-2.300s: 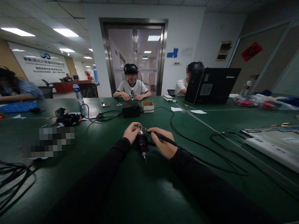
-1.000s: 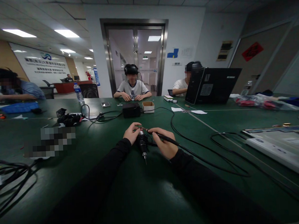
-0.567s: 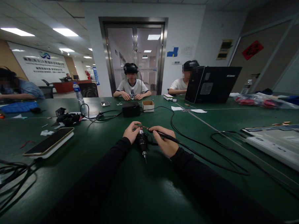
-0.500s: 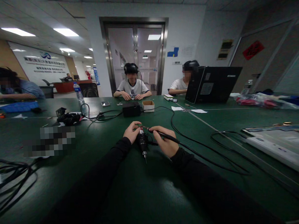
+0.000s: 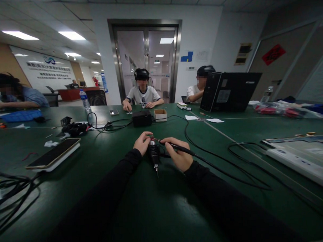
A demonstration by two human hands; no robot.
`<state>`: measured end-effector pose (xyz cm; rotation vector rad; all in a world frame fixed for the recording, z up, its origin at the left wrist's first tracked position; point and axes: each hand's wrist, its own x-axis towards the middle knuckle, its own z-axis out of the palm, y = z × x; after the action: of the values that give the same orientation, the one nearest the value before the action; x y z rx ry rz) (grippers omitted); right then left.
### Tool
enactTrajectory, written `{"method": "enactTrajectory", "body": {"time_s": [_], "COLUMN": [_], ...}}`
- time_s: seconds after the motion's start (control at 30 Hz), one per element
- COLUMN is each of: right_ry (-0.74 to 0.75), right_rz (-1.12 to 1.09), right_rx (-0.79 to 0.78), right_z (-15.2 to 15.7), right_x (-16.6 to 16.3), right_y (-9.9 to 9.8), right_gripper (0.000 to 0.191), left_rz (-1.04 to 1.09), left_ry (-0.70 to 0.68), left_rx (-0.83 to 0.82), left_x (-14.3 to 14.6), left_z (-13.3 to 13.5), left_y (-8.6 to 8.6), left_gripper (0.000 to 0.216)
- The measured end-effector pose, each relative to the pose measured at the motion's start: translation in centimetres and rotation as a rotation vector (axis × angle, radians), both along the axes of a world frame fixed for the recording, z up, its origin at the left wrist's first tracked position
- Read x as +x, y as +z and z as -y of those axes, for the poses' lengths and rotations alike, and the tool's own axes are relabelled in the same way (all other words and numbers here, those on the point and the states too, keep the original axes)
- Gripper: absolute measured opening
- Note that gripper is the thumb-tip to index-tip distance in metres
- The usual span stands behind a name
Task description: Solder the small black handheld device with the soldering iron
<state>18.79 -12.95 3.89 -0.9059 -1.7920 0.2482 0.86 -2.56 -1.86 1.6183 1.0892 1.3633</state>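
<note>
My left hand (image 5: 142, 142) is closed in a pinch on a small part (image 5: 152, 138) with a red spot, just above a black electric screwdriver (image 5: 153, 156) that lies on the green table (image 5: 154, 207) with its tip towards me. My right hand (image 5: 178, 154) grips a thin black corded tool (image 5: 176, 147) like a pen, its tip at the small part. A black cable (image 5: 222, 170) runs from that tool off to the right. Both forearms are in black sleeves.
A phone (image 5: 54, 154) lies at the left, with tangled black cables (image 5: 12, 191) nearer the edge. A black power box (image 5: 141, 119) and a small cardboard box (image 5: 160, 115) stand beyond my hands. A laptop (image 5: 230, 92) and white trays (image 5: 299, 154) are at the right. Three people sit across.
My hands have stayed where they were on the small part and the tool. The person opposite has moved one hand out to the side on the table.
</note>
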Motion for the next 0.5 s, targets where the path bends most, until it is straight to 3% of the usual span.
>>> {"method": "enactTrajectory", "body": {"time_s": [0.27,0.5], "right_ry": [0.003,-0.009], "right_rz": [0.015,0.036], "right_rx": [-0.011,0.012], "right_z": [-0.12,-0.09], "right_x": [0.05,0.12], "right_y": [0.00,0.03], "right_gripper": [0.022,0.022], "left_rz": [-0.043,-0.032], "left_ry": [0.019,0.019], "left_rx": [0.007,0.018], "left_x": [0.12,-0.11], "left_z": [0.63,-0.06], "left_y": [0.67,-0.03], "left_gripper": [0.026,0.026]}}
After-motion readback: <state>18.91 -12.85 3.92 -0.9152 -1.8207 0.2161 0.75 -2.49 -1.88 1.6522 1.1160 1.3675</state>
